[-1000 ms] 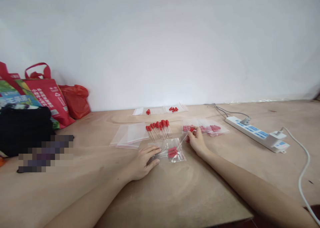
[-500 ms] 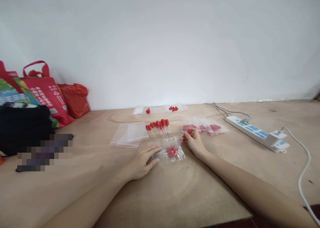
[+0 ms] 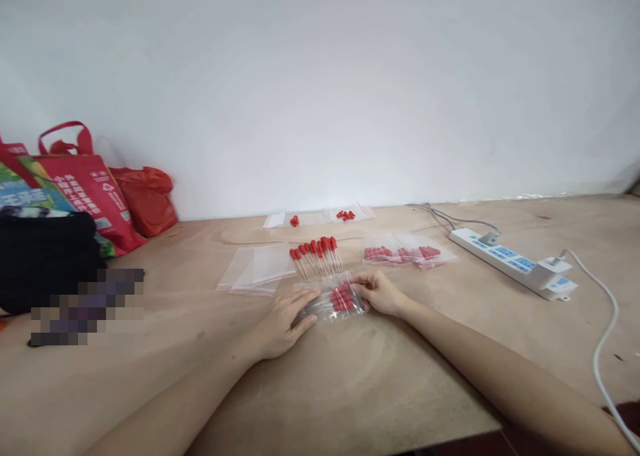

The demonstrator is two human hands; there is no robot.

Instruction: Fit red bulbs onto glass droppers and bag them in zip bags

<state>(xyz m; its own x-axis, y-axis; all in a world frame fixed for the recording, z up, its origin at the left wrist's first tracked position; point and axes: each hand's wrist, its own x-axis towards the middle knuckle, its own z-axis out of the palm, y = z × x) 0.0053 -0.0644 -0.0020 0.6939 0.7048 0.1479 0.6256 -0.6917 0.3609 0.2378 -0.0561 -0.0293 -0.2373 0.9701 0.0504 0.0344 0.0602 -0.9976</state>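
Observation:
Flat on the wooden table lies a clear zip bag (image 3: 325, 308) with several red-bulbed droppers (image 3: 343, 298) inside, their bulbs toward the right. My left hand (image 3: 293, 319) grips the bag's left end, thumb in front and fingers over the top. At the right end, the curled fingers of my right hand (image 3: 377, 293) close on the bag's edge by the bulbs; the fingertips are partly hidden. Just behind the bag is a row of loose droppers (image 3: 317, 256), red bulbs pointing away from me.
Flat bags (image 3: 257, 269) lie to the left, filled bags (image 3: 403, 251) to the right. More bags with red bulbs (image 3: 320, 219) lie by the wall. A power strip (image 3: 505, 259) with a white cable (image 3: 605, 339) stands right; shopping bags (image 3: 95, 196) and black cloth (image 3: 47, 259) stand left.
My right hand has moved left and slightly down to the bag. The dropper it held outside is now among the others in the bag. My left hand stays on the bag.

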